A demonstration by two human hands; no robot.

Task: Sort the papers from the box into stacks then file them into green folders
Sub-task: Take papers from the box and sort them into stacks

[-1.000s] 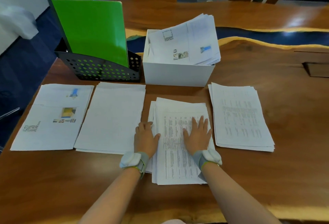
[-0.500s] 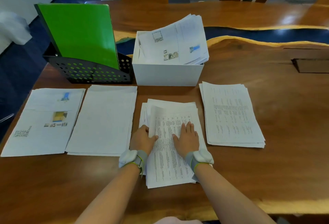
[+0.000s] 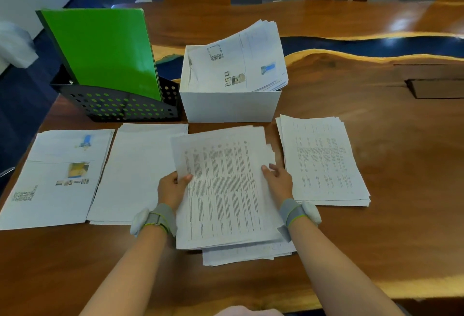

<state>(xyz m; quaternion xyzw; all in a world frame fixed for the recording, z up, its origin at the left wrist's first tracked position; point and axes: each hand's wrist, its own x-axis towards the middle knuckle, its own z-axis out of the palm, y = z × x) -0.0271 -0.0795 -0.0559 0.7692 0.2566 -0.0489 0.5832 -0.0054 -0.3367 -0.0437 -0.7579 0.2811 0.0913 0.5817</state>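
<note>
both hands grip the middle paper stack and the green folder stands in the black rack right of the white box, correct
No: in the head view the black rack with the green folder stands left of the white box. The left hand and right hand do grip the middle paper stack.

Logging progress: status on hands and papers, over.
Left hand and right hand grip the printed-table stack by its sides. White box holds more papers. Green folders in rack. Nothing blocking.

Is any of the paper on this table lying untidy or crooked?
Yes. The papers in the white box lean tilted and overhang its right rim. The stack held by the left hand and right hand is uneven: lower sheets stick out below its near edge.
</note>
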